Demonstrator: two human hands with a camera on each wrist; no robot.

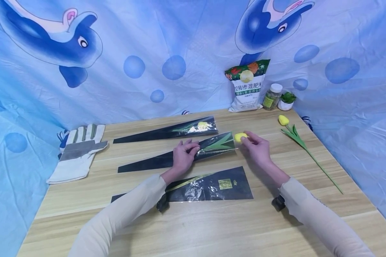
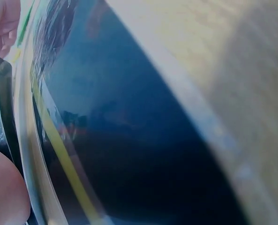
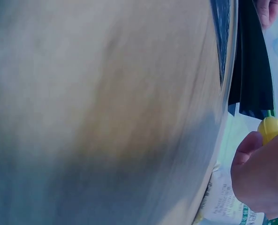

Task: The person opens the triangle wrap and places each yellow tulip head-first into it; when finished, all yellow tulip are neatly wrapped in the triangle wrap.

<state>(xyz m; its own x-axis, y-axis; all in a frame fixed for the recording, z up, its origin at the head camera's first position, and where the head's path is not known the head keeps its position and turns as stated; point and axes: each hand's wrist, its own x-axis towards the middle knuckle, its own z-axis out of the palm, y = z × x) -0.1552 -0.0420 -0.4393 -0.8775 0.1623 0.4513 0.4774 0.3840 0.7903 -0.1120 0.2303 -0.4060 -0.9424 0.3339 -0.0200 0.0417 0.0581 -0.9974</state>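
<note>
A yellow tulip (image 1: 241, 137) has its green leaves inside the clear-fronted black middle flower sleeve (image 1: 154, 159), while its bloom sticks out past the sleeve's wide right end. My right hand (image 1: 258, 149) pinches that bloom between thumb and fingers; the right wrist view shows the bloom (image 3: 270, 127) just beyond the sleeve's end. On the middle of the same sleeve, my left hand (image 1: 183, 157) pinches the film with thumb and forefinger. Nearer me lies another black sleeve (image 1: 206, 187) with a gold label, partly under the left forearm.
Behind the hands, a sleeve (image 1: 167, 132) holds another yellow tulip. A loose tulip (image 1: 296, 137) lies at the right. Work gloves (image 1: 78, 153) lie at the left. Along the back right stand a fertilizer bag (image 1: 248, 87), a jar (image 1: 272, 97) and a potted plant (image 1: 287, 101).
</note>
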